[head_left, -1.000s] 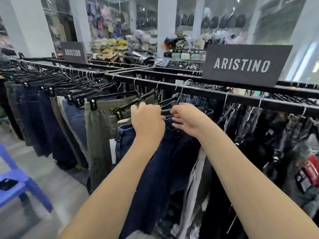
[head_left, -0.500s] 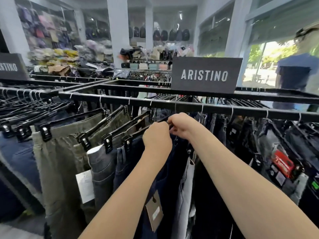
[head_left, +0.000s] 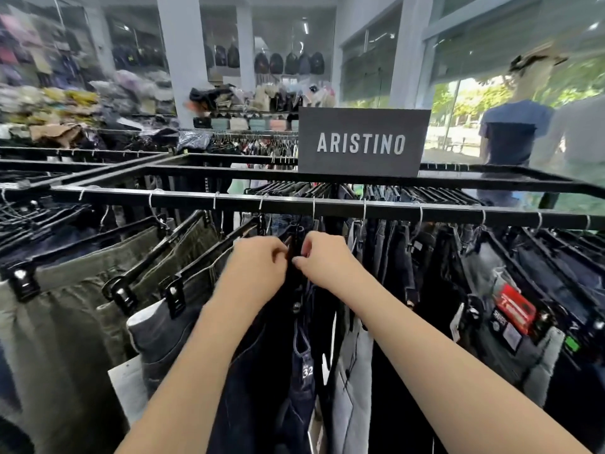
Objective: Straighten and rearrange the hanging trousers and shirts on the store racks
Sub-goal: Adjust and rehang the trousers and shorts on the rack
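Both hands, left [head_left: 258, 267] and right [head_left: 322, 260], pinch the dark jeans' [head_left: 262, 371] waistband between them; jeans hang straight down from the rail [head_left: 196, 199].

Bright window glare, blurred background

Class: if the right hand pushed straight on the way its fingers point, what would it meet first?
Probably the left hand: the right hand points leftward across the dark denim jeans' waistband, though depth is unclear.
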Demonstrator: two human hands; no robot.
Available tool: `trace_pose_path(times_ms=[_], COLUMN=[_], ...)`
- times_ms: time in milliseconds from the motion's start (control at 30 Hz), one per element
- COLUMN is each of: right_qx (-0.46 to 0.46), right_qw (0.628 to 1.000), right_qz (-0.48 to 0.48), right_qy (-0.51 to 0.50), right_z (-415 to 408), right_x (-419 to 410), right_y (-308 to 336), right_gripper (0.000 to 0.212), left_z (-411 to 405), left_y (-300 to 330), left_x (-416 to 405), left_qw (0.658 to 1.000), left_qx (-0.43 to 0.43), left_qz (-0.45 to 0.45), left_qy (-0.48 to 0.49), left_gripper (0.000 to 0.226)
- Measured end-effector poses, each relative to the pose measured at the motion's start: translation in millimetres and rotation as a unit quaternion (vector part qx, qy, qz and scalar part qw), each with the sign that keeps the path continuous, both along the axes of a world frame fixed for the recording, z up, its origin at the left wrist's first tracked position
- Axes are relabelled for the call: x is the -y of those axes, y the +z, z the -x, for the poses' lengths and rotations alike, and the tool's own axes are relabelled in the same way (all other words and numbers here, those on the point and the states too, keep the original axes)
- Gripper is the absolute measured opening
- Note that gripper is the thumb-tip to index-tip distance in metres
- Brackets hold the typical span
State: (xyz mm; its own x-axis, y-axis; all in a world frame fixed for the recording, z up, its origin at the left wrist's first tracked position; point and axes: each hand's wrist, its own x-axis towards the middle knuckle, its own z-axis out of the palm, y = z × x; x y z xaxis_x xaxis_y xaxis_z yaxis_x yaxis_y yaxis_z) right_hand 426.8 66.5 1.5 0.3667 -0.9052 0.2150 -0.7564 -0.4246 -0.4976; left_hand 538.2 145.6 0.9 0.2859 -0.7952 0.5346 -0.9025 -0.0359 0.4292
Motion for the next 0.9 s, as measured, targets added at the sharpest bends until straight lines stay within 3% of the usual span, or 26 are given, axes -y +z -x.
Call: trace_pose_path(times_ms=[33,100,167,233,567,667,733,800,867,900], right_qx=[-0.017,-0.052,-0.067,-0.08,-0.091,-0.12,-0.099,-0.099,-0.113,-0.128], right_qw=[1.0,0.998,0.997,0.996,0.993,0.99,0.992,0.992,0.992,0.991], right_qz=[-0.004,-0.02,-0.024,-0.024,-0.025,0.046,0.062,0.058,0.037,0.023], right_qy=[0.01,0.023,0.022,0.037,0.069,0.052,0.047,0.05,0.04,0.031], right_z=[-1,1,6,15,32,25,12,-8,-26,-32], right_x=[1,2,4,5,6,0,-7,-15,-20,-20], right_y=[-3,-6,-4,0,8,3,1,-1,-2,-2], right_gripper=[0.025,0.025,0.022,0.019,0.021,0.021,0.03,0.033,0.029,0.025], left_z=[-8,-23,-37,-49,-55,-47,-38,-30,-29,-31], left_y=[5,9,8,5,2,-7,-13,-18,-21,-23], left_x=[-1,-1,2,3,-3,-5,-3,0,-1,-1], left_qw=[0.999,0.995,0.982,0.972,0.968,0.961,0.914,0.816,0.73,0.704], left_qx=[0.025,0.048,0.006,-0.053,-0.114,-0.207,-0.37,-0.544,-0.645,-0.667], left_qz=[0.012,-0.065,-0.179,-0.222,-0.218,-0.183,-0.159,-0.156,-0.157,-0.159], left_qy=[0.022,0.057,0.06,0.054,0.045,0.002,-0.056,-0.116,-0.162,-0.183], left_gripper=[0.02,0.027,0.035,0.038,0.036,0.032,0.031,0.032,0.033,0.033])
